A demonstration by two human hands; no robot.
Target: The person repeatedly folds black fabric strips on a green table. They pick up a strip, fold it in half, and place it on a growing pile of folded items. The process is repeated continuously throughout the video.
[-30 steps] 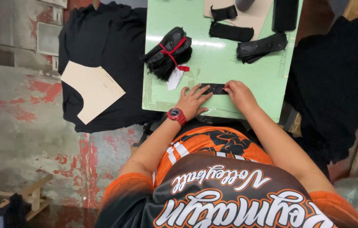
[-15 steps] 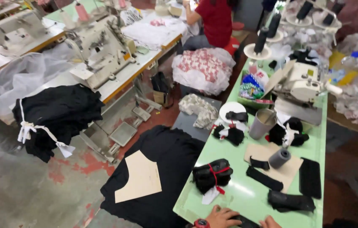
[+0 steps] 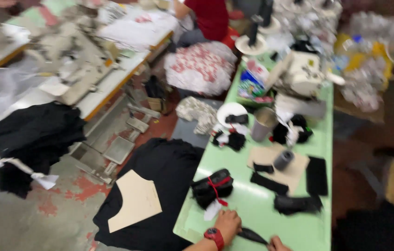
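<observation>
Barely seen — right hand point(image 3: 278, 243) cropped, perhaps touching black strip point(image 3: 252, 235)

A single head-worn camera looks forward and down along the green worktop point(image 3: 257, 209) toward 12 o'clock (somewhat blurred), hands point(image 3: 228, 222) barely entering at 6 o'clock, workshop floor point(image 3: 29, 218) at 9 o'clock.

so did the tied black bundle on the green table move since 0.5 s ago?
No. The tied black bundle sits at the same spot on the green table, left of the beige pattern card; only the camera shifted.
</observation>
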